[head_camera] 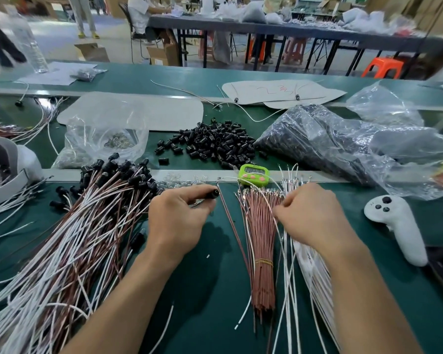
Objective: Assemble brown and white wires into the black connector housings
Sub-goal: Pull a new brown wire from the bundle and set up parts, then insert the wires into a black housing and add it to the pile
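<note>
Nearest me it's wires everywhere. On the left there's a big done pile of brown and white wires already capped with black housings, way too many to count, easily dozens. On the right is the stock still to do: one brown bundle with a yellow band round it, a loose fan of white wires beside it, and one stray brown wire lying between the hands. So I'd guess it's somewhere past halfway, but with plenty left. The left hand has its fingers curled round one housing, open end pointing right, just above the green table. The right hand is curled down into the wire tips where the brown and white meet. Can't tell if it's actually got one pinched or is just picking through them. Right of that sits one white controller, touching nothing. A bit further back there's one green timer, then one heap of spare housings, again uncountable. Either side of the heap are two full plastic bags: a small bag with metal bits on the left and a big bag of dark parts on the right.
</note>
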`<state>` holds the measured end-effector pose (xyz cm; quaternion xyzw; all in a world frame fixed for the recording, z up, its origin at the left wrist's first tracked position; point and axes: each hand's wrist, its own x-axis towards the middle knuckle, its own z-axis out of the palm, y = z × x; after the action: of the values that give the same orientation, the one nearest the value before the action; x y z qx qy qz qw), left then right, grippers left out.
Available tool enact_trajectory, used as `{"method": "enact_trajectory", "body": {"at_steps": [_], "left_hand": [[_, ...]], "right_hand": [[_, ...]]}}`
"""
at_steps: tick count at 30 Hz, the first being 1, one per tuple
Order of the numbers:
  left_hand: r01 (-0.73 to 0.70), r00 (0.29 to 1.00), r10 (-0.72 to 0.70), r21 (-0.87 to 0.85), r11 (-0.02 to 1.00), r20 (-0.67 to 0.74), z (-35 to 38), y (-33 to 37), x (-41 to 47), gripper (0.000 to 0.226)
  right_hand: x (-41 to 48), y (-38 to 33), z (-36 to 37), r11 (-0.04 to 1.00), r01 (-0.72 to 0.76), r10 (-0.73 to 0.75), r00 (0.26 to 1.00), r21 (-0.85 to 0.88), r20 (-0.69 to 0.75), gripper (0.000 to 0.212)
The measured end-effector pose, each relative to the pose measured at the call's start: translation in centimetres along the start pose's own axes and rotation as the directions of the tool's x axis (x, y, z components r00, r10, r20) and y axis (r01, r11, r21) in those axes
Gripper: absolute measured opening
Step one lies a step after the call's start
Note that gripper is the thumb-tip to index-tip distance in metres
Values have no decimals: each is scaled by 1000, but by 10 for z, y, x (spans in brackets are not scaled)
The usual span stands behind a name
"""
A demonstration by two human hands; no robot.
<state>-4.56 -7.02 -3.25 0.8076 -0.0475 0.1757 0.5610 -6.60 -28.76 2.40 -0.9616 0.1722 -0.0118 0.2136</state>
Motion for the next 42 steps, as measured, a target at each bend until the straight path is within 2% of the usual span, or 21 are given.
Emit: {"method": "enact_trajectory", "body": {"at_steps": [2, 4, 7, 10, 12, 14, 17, 19, 21, 23, 27, 31, 33, 35, 37, 40, 42], "left_hand": [[-17, 1000, 17, 32, 999, 12, 1, 1, -1, 44], [-28, 999, 27, 64, 998, 29, 2, 0, -2, 38], [-55, 998, 52, 112, 992, 28, 2, 0, -4, 29], [-42, 998, 38, 107, 993, 45, 0, 3, -5, 38], [-33, 998, 27, 110, 993, 50, -1, 6, -5, 47], [-30, 998, 24, 124, 992, 51, -2, 8, -5, 51], [-33, 999, 27, 141, 989, 44, -1, 9, -5, 51], [-25, 999, 20, 139, 990, 40, 0, 8, -5, 47], [-25, 999, 18, 149, 989, 46, 1, 7, -5, 40], [-33, 999, 26, 161, 986, 46, 1, 7, -5, 33], [-4, 1000, 1, 117, 993, 25, -1, 10, -5, 41], [43, 999, -44, 65, 997, 10, -3, 5, -1, 33], [54, 999, -54, 44, 998, -6, -3, 4, -1, 30], [78, 997, -78, -6, 997, -6, -4, 5, 1, 33], [113, 993, -112, -72, 991, 28, -3, 4, 2, 38], [133, 986, -118, -120, 984, 120, -1, 6, 2, 32], [113, 983, -96, -107, 988, 154, 0, 8, 0, 33]], "right_hand": [[-5, 6, 3, 993, -43, 52, 995, -112, 85, 34], [-11, 6, 9, 993, -38, 49, 994, -112, 97, 36], [-16, 7, 14, 991, -24, 31, 998, -133, 53, 30], [-18, 10, 16, 992, 12, 6, 990, -122, 143, 20], [-18, 13, 17, 995, 45, -26, 979, -93, 201, 14], [-17, 16, 13, 998, 56, -49, 980, -34, 191, 14], [-12, 18, -1, 971, 68, -78, 996, 227, 37, 17], [-5, 12, -13, 863, 80, -60, 997, 498, -56, 16], [1, 2, -22, 619, 70, -45, 998, 782, -54, 20], [7, -9, -23, 400, 26, -49, 999, 916, -6, 21], [15, -28, -10, 218, -80, -117, 987, 973, 107, 17], [12, -29, 11, 94, -252, -341, 901, 963, 268, 9], [12, -29, 21, 20, -273, -323, 909, 962, 265, 15], [13, -30, 29, -102, -259, -220, 948, 961, 232, 21], [15, -31, 35, -110, -178, -128, 978, 978, 164, 23], [17, -32, 45, 8, -42, -54, 998, 999, 42, 25], [17, -34, 51, 35, 2, -37, 999, 999, -1, 26]]}}
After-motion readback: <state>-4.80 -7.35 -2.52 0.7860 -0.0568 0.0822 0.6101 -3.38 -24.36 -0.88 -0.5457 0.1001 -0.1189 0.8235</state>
